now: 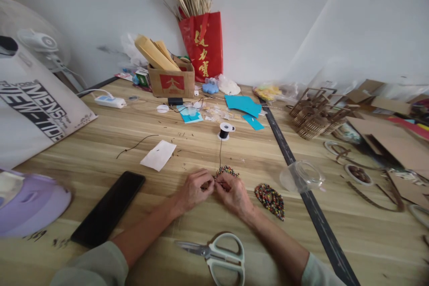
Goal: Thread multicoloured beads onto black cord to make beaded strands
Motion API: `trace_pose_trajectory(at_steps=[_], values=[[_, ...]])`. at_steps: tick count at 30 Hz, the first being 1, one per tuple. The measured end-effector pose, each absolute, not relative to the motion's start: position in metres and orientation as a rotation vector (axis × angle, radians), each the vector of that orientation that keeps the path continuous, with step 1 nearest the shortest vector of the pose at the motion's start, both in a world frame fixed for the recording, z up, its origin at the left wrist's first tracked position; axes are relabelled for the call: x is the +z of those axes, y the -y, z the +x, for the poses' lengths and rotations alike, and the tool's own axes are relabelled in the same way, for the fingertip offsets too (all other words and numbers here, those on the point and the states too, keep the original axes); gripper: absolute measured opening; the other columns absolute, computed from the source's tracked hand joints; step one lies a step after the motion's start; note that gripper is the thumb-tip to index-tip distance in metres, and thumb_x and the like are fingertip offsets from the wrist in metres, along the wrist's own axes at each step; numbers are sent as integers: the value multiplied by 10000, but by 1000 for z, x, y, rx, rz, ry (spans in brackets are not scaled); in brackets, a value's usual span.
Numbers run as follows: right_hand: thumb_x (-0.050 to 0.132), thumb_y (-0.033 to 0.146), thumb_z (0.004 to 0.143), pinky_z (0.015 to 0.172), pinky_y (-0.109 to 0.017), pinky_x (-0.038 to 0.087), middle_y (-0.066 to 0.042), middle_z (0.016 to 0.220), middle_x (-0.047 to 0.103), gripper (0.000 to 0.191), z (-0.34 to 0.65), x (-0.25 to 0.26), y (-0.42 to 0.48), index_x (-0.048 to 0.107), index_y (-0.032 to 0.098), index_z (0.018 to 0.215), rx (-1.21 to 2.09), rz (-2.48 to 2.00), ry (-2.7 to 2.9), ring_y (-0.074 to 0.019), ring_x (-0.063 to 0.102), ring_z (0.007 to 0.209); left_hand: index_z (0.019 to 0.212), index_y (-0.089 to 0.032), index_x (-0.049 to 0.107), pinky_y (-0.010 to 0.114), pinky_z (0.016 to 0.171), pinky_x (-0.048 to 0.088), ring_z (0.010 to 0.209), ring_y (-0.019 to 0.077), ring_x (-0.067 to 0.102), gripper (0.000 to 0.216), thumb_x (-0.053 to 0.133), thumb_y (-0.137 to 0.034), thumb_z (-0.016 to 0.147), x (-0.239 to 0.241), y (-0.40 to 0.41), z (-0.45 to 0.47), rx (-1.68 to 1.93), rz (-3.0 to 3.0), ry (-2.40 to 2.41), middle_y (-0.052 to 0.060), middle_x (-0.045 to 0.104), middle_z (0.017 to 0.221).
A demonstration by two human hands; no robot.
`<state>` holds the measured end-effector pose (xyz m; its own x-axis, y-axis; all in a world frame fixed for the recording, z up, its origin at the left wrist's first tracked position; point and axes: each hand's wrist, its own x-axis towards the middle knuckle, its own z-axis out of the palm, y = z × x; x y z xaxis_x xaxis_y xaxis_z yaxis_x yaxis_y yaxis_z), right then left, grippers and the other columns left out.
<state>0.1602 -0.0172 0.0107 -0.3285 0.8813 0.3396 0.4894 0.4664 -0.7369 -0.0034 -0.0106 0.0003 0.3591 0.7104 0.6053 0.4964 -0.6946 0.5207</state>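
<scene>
My left hand [197, 186] and my right hand [235, 194] meet at the middle of the table, thumbs and fingertips pinched together. Between them they grip a thin black cord [220, 154], which runs up to a white spool [224, 131] standing beyond. A bunch of multicoloured beads [228, 170] lies just behind my right fingers, partly covered by them. The exact point of the pinch is hidden by the fingers. To the right of my right hand rests a coiled bead strand [270, 201]. Scissors [226, 257] with pale handles lie between my forearms.
A black phone [109, 209] and white paper [158, 155] lie to the left. At right are a clear plastic cup [298, 177] on its side and woven baskets [311, 116]. A cardboard box [171, 82] and a red bag [209, 47] stand at the back.
</scene>
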Motion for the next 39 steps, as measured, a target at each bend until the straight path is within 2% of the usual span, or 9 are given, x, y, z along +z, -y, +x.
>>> trace_pose_trajectory(at_steps=[6, 11, 16, 23, 29, 34, 39], values=[[515, 233, 808, 484, -196, 323, 14, 570, 508, 171, 160, 9, 16, 563, 162, 660, 842, -1156, 1895, -94, 422, 509, 641, -159, 540, 216, 581, 411, 593, 119, 512, 174, 497, -74, 786, -2, 9, -3, 1272, 2266, -1061, 13, 564, 622], [538, 280, 803, 480, -198, 322, 8, 615, 535, 168, 160, 13, 13, 629, 145, 766, 1067, -1153, 1733, -92, 422, 513, 656, -148, 565, 216, 606, 432, 613, 124, 544, 144, 512, -122, 788, 1, 9, -4, 1230, 2039, -1143, 14, 581, 632], [531, 309, 828, 505, -214, 319, 13, 604, 501, 224, 160, 14, 12, 669, 133, 844, 1077, -1144, 1699, -101, 394, 528, 656, -144, 573, 215, 642, 447, 631, 124, 561, 148, 521, -163, 792, 6, 5, -8, 1173, 1862, -1168, 8, 597, 632], [523, 358, 862, 472, -211, 275, 29, 574, 456, 266, 160, 16, 12, 660, 135, 820, 1094, -1142, 1702, -92, 338, 500, 649, -145, 571, 211, 637, 442, 627, 119, 558, 152, 522, -171, 791, 4, 4, -9, 1159, 1869, -1167, 6, 597, 628], [477, 272, 882, 471, -211, 253, 52, 553, 392, 196, 160, 16, 15, 616, 144, 828, 991, -1116, 1843, -88, 321, 491, 633, -153, 566, 216, 609, 436, 601, 118, 542, 142, 522, -135, 767, 1, 3, -7, 1250, 1998, -1175, 2, 583, 614], [450, 230, 896, 504, -218, 276, 35, 581, 437, 184, 161, 17, 18, 598, 158, 815, 910, -1097, 1922, -101, 362, 532, 636, -160, 564, 221, 623, 451, 627, 127, 558, 145, 512, -115, 764, -1, 3, -5, 1291, 2039, -1165, 10, 589, 636], [453, 272, 905, 509, -219, 281, 36, 590, 429, 199, 159, 15, 18, 601, 157, 838, 1002, -1098, 1843, -103, 369, 534, 637, -151, 567, 223, 622, 439, 615, 123, 550, 155, 523, -139, 785, 0, 1, -8, 1262, 1999, -1168, 7, 586, 626]])
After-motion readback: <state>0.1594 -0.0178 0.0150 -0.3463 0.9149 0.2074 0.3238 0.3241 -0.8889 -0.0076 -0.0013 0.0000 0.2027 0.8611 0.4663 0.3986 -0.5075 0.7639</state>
